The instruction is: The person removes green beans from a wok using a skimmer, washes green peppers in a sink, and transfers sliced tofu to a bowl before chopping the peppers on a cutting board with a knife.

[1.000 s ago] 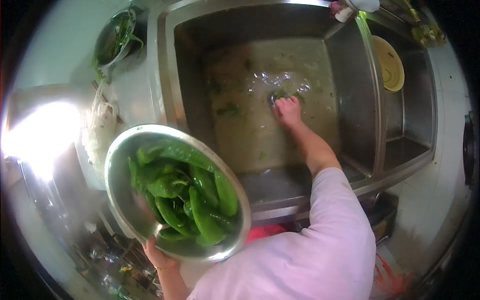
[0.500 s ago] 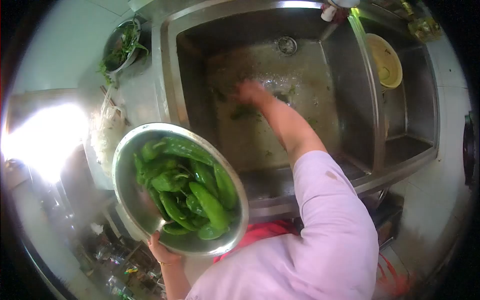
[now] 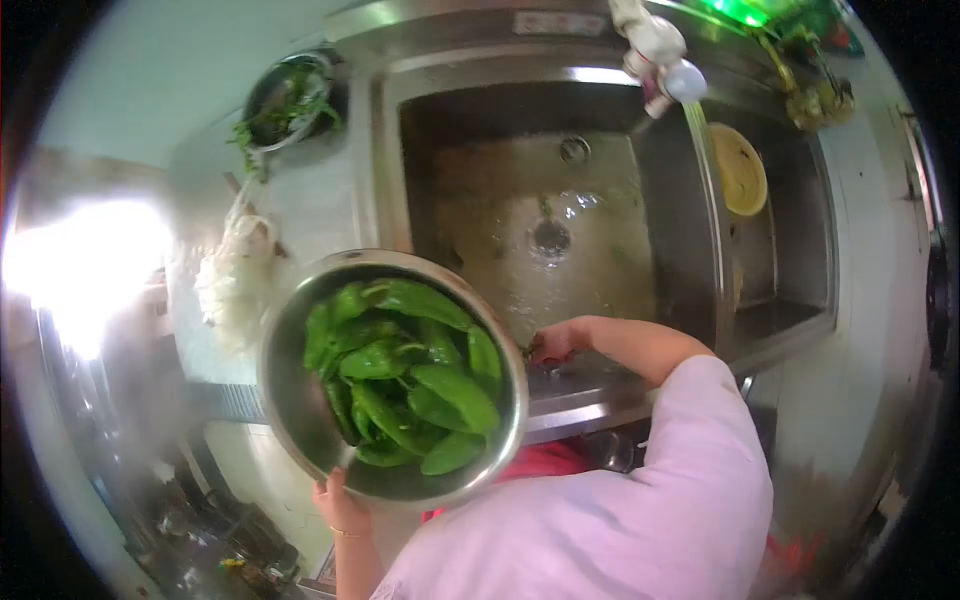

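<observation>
At the left fingers [image 3: 337,483] the bowl [image 3: 298,405] is silver, the peppers [image 3: 455,395] green; beyond the right fingers [image 3: 548,345], the basin [image 3: 740,175] yellow.

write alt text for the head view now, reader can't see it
A person's left hand holds a metal bowl of green peppers by its rim at the near left corner of a steel sink; the right hand is at the sink's near side, its grip unclear. A plastic bag and another bowl, with leafy greens, sit on the counter at left.

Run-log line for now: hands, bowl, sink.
left hand: gripping metal bowl by rim | metal bowl: holds long green peppers | right hand: near side of steel sink, grip unclear | steel sink: wet bottom
</observation>
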Available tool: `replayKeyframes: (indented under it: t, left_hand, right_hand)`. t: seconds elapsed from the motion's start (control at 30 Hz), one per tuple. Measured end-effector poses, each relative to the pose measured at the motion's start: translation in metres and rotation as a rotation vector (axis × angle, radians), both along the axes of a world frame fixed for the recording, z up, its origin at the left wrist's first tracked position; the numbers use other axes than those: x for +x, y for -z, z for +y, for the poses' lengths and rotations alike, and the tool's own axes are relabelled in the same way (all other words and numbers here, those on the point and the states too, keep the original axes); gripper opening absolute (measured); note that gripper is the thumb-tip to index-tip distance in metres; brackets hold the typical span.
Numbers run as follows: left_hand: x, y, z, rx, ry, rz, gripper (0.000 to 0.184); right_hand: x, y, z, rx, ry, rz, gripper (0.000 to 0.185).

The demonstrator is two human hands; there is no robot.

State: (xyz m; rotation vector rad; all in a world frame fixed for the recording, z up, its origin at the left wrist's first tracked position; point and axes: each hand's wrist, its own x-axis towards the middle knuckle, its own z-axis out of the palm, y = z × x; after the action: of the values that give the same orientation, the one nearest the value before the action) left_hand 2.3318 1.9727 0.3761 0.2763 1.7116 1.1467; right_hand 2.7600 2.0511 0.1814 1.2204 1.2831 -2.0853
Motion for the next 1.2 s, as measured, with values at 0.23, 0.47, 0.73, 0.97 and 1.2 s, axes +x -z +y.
replayKeyframes:
  t: [0.23,0.47,0.73,0.97,1.2]
  left_hand:
    - [0.007,-0.011,0.019,-0.08,-0.07,-0.133,0.022]
    - [0.007,0.005,0.058,0.111,0.152,-0.153,0.022]
    - [0.124,0.02,0.156,0.135,0.391,-0.269,0.018]
    - [0.241,0.027,0.195,-0.024,0.485,-0.235,0.012]
    - [0.308,0.045,0.213,0.02,0.581,-0.216,0.007]
  right_hand:
    - [-0.075,-0.202,0.225,0.301,0.992,0.624,0.064]
    - [-0.012,-0.386,0.256,1.871,-0.092,-0.933,0.031]
    - [0.089,-0.379,0.192,1.424,-0.01,-1.303,0.051]
    - [0.123,-0.356,0.191,1.576,-0.241,-1.023,0.047]
    - [0.141,-0.367,0.181,2.296,-0.891,-0.726,0.032]
